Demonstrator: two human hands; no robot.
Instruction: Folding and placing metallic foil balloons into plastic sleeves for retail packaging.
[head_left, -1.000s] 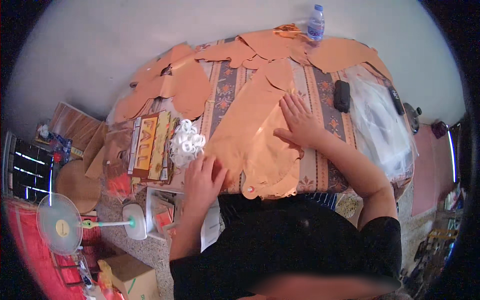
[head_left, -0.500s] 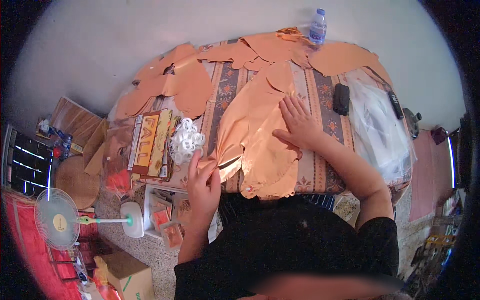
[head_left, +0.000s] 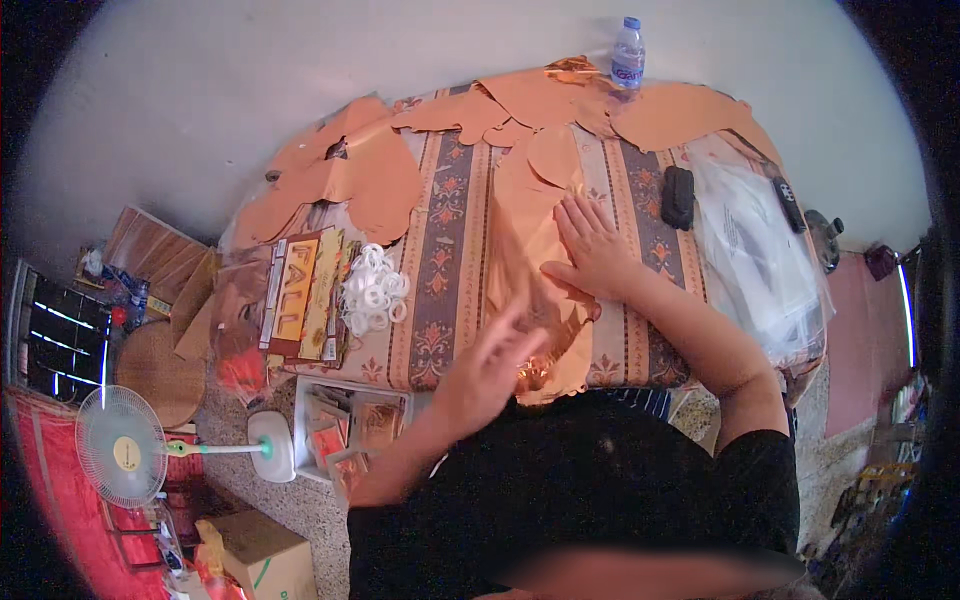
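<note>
A flat, copper-coloured foil balloon (head_left: 525,240) lies lengthwise down the middle of the table, its near end by my body. My right hand (head_left: 595,245) rests flat on the foil's right side, fingers stretched out and holding nothing. Over the near left part is my left hand (head_left: 487,372), blurred by motion, with its fingers extended and apart. The foil's left side is folded inward beside it, creased and shiny; whether the fingers touch it cannot be made out. More flat copper foil pieces (head_left: 375,180) lie along the far and left edges of the table.
Left of the foil are white ring-shaped coils (head_left: 375,290) and a stack of printed packets (head_left: 305,295). A water bottle (head_left: 628,55) stands at the back. To the right lie a black case (head_left: 678,197) and clear plastic bags (head_left: 745,260). A fan (head_left: 122,445) stands at lower left.
My left hand has moved right from the foil's left edge, and that side now lies folded inward, baring patterned cloth. My right hand stays pressed on the foil.
</note>
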